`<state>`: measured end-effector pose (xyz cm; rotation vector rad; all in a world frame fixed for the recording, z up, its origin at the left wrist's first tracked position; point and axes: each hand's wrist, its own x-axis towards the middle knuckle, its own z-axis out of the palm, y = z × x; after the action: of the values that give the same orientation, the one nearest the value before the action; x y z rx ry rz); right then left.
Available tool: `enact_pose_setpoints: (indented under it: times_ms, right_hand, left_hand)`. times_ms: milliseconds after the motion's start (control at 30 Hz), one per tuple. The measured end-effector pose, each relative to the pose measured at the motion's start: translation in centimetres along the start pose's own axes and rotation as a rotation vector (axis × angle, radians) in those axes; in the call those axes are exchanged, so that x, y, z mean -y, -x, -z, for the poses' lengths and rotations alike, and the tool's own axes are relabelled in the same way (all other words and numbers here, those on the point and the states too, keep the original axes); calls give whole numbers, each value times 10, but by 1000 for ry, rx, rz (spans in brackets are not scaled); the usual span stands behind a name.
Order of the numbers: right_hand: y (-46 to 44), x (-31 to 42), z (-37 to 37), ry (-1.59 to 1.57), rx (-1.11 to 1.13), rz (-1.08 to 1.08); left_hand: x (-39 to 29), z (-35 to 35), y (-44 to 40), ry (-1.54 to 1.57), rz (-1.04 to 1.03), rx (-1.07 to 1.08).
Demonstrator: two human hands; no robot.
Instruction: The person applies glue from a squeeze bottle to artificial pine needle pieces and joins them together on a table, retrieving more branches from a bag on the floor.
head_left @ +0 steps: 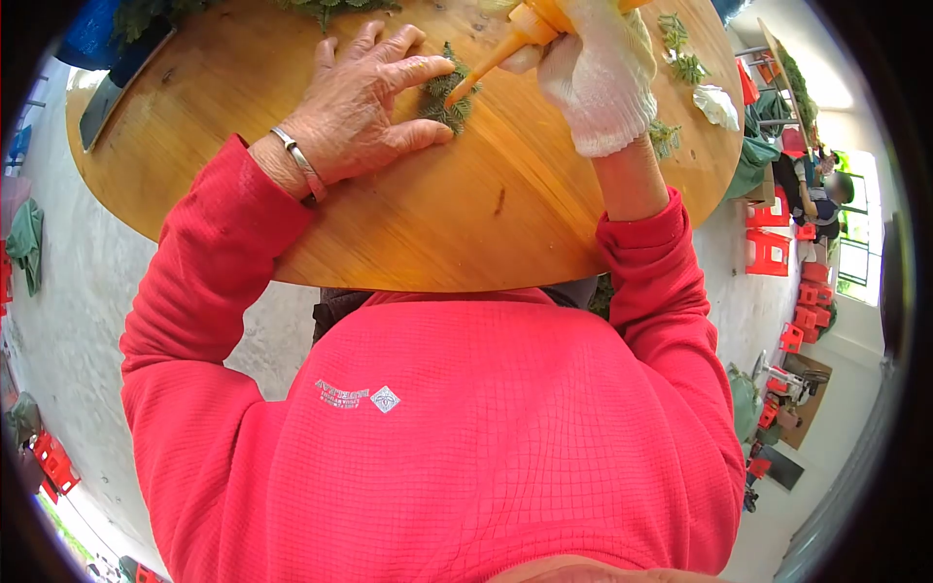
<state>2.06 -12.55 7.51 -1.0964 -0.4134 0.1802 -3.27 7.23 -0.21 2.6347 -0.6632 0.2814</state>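
Okay, so the counter (466, 223) was a round slab of varnished wood with visible grain and a smooth curved edge. One flat, feathery green sprig (436, 97) lay on it toward the far edge, between the forefinger and thumb of the bare left hand (384, 102). Those two fingers touched the sprig at either end, while the other fingers were splayed loosely on the wood. The right hand (601, 83), in a white knit glove, had its fingers wrapped around one orange plastic bottle (544, 17), and the thin, tapered nozzle (491, 70) angled down onto the sprig.

Toward the right edge I counted three small loose green cuttings (688, 68), plus one crumpled white tissue (716, 107). More greenery (335, 8) sat at the far edge, and one dark flat piece (115, 92) lay along the left edge. Plenty of bare wood stretched from the hands to the near edge.
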Motion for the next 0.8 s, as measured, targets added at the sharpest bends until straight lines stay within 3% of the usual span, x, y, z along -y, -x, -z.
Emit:
enact_pose_setpoints:
  times_ms: [300,700,800]
  right_hand:
    - [-6,-5,7,78,5,-31]
    - [-14,-9,15,-76,23,-12]
    - [-12,-2,11,32,-27,-33]
  left_hand:
    - [2,-2,0,21,-12,-26]
    - [-3,-1,0,24,-1,-28]
    - [-3,0,-1,28,1,-22]
